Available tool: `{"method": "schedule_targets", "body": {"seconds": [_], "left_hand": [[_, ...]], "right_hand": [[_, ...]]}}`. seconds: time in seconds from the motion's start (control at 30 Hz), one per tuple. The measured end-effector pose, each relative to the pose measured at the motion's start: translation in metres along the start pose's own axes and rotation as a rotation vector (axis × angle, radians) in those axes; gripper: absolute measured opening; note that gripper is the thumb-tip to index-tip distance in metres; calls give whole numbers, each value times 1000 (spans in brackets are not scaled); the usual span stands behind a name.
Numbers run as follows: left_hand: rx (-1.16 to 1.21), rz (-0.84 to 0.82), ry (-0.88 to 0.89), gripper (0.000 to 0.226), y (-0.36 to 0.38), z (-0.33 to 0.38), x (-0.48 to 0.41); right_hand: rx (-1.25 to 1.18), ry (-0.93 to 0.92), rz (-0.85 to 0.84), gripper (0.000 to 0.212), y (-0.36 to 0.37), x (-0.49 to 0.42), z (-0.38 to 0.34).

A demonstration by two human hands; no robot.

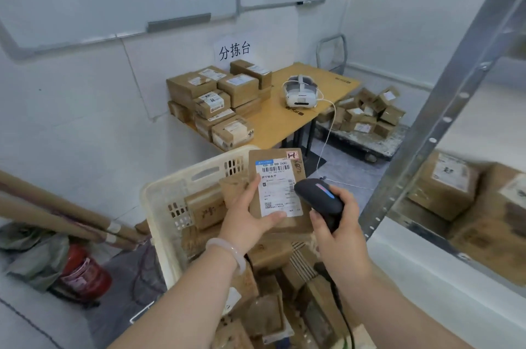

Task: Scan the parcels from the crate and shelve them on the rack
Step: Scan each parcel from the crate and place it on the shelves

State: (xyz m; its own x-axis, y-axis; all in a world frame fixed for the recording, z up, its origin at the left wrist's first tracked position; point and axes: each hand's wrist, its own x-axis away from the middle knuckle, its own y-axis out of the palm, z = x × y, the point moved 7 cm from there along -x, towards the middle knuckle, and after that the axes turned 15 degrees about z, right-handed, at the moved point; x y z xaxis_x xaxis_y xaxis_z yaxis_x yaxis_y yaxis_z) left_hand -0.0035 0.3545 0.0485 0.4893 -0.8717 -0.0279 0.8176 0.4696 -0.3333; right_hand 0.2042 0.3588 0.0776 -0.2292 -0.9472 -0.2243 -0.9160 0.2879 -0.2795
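Head view: left hand (247,216) grips parcel (277,186), scanner (320,202) beside.

Bare forearms, bare left hand (247,224), bare right hand (343,239), one smooth pale translucent bangle (228,252) round the left wrist.

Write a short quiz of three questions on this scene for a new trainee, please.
1. True or false: the left hand holds a parcel with its label towards the camera.
2. What does the right hand grip? A. a tape roll B. a black scanner C. a pen
3. Fill the gap: the white headset lies on the wooden ____.
Key: 1 true; 2 B; 3 table.
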Motion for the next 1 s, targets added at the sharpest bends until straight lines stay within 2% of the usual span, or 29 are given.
{"method": "schedule_targets", "body": {"seconds": [0.33, 0.7, 1.0], "left_hand": [[105, -160, 211, 89, 109, 92, 75], [197, -332, 329, 89, 222, 170, 207], [189, -424, 461, 90, 295, 222, 296]], "right_hand": [[30, -63, 237, 62, -163, 11, -3], [80, -70, 469, 63, -351, 59, -4], [154, -151, 568, 59, -459, 104, -38]]}}
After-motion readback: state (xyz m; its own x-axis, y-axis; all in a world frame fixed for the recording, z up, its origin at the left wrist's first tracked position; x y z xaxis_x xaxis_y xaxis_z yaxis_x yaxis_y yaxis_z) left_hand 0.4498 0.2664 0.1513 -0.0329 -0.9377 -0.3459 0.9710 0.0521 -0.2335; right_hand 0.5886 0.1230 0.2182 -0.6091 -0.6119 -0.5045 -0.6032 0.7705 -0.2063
